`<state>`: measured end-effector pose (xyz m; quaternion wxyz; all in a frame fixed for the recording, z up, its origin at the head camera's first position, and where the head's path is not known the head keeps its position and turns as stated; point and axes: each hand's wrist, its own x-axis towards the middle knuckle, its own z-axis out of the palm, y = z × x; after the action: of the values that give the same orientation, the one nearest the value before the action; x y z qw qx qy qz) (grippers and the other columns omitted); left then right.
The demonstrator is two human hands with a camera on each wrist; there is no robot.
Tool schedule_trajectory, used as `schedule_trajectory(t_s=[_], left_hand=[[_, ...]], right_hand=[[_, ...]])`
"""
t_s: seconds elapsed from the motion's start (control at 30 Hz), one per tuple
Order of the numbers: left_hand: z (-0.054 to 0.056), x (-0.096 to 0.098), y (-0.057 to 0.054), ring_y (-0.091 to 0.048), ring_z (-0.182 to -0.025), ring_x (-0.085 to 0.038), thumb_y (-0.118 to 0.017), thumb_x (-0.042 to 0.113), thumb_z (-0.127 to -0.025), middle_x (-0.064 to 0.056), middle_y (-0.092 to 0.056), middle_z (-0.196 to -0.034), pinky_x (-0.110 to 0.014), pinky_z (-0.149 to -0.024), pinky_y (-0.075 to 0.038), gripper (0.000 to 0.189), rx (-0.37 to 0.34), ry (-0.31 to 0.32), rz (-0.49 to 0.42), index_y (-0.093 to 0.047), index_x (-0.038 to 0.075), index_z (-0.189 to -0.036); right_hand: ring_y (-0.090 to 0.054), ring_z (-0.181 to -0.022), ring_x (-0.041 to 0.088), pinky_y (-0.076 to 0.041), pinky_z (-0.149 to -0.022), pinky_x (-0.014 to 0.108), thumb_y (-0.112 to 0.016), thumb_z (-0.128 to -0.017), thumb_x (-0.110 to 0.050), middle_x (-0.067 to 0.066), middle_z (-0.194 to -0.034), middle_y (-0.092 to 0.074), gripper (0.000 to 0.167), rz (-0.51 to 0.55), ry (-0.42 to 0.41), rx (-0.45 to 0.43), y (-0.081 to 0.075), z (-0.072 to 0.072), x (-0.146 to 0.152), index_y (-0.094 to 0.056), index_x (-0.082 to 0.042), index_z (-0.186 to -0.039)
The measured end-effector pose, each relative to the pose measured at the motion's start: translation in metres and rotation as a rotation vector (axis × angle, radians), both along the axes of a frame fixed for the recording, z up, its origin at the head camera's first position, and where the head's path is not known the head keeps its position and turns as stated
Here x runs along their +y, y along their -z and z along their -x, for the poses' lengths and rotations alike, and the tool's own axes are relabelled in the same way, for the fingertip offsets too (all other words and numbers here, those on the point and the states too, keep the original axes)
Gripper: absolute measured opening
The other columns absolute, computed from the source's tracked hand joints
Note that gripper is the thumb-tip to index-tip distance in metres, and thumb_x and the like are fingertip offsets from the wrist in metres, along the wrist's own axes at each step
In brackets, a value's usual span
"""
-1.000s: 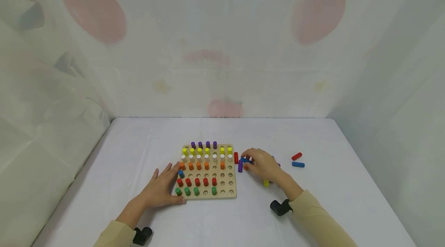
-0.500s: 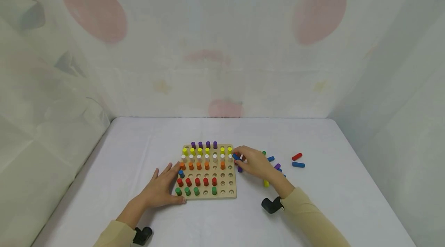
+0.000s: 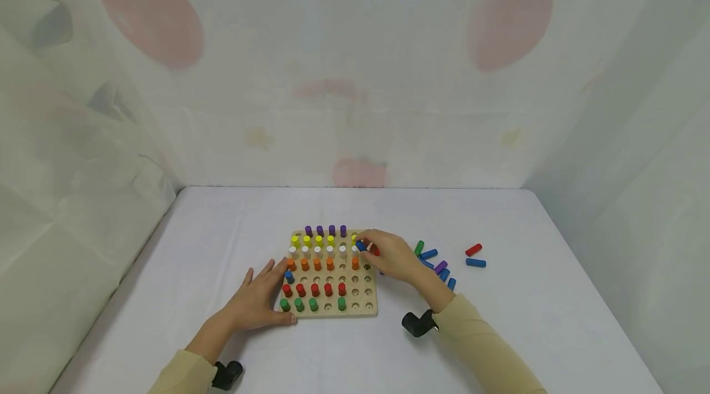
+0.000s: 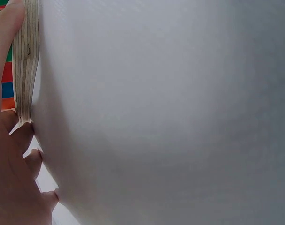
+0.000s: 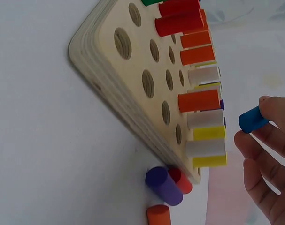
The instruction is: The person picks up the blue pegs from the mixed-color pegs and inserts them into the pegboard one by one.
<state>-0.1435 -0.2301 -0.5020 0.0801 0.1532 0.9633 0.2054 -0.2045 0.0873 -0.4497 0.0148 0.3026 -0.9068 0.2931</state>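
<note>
A wooden pegboard (image 3: 355,311) lies on the table, with rows of purple, yellow, white, orange, red and green pegs upright in its holes and one blue peg (image 3: 289,277) at its left side. My left hand (image 3: 256,300) rests at the board's left edge, fingers spread, thumb at the near corner. Over the board's right side my right hand (image 3: 392,254) pinches a blue peg (image 5: 253,120) between thumb and fingertips, above the standing pegs. That peg is tilted and apart from the board in the right wrist view.
Several loose pegs, mostly blue, lie right of the board, among them a green peg (image 3: 419,248) and a purple peg (image 3: 440,267). Farther right lie a red peg (image 3: 474,250) and a blue one. A purple peg (image 5: 164,185) lies close beside the board's edge.
My right hand has picked the blue peg up from the loose pegs and carried it left over the board. The left hand stays put.
</note>
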Motion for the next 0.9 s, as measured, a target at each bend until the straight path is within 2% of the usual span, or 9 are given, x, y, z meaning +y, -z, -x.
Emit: schedule_trajectory(t_s=[0.27, 0.47, 0.7, 0.9], left_hand=[[-0.001, 0.0, -0.001, -0.018, -0.139, -0.036, -0.069, 0.073, -0.054, -0.007, -0.028, -0.15, -0.066, -0.106, -0.004, 0.121, 0.003, 0.006, -0.007, -0.021, 0.013, -0.148], [-0.001, 0.0, -0.001, -0.018, -0.139, -0.036, -0.069, 0.074, -0.055, -0.007, -0.028, -0.15, -0.066, -0.106, -0.004, 0.121, 0.001, 0.009, -0.002, -0.021, 0.013, -0.148], [-0.001, -0.001, -0.002, -0.019, -0.138, -0.037, -0.067, 0.075, -0.054, -0.008, -0.029, -0.15, -0.067, -0.105, -0.005, 0.121, 0.005, 0.008, 0.006, -0.021, 0.014, -0.148], [-0.002, -0.001, -0.002, -0.019, -0.139, -0.036, -0.068, 0.074, -0.055, -0.008, -0.03, -0.15, -0.067, -0.105, -0.005, 0.121, 0.005, 0.006, 0.001, -0.021, 0.013, -0.148]], right_hand=[[-0.058, -0.084, 0.006, -0.049, -0.069, 0.014, -0.061, -0.089, -0.018, -0.003, -0.107, -0.064, 0.03, 0.033, -0.041, -0.037, 0.0, 0.001, -0.013, -0.059, -0.011, -0.118], [-0.058, -0.087, 0.006, -0.051, -0.073, 0.017, -0.06, -0.089, -0.016, -0.003, -0.111, -0.062, 0.027, 0.034, -0.039, -0.07, 0.001, 0.001, -0.022, -0.059, -0.016, -0.117], [-0.061, -0.088, 0.01, -0.05, -0.072, 0.016, -0.061, -0.089, -0.013, -0.001, -0.109, -0.063, 0.026, 0.069, -0.089, -0.04, -0.001, -0.001, -0.031, -0.06, -0.011, -0.114], [-0.061, -0.088, 0.008, -0.051, -0.073, 0.016, -0.06, -0.089, -0.014, -0.001, -0.107, -0.063, 0.024, 0.073, -0.095, -0.085, -0.004, -0.004, -0.04, -0.06, -0.012, -0.113]])
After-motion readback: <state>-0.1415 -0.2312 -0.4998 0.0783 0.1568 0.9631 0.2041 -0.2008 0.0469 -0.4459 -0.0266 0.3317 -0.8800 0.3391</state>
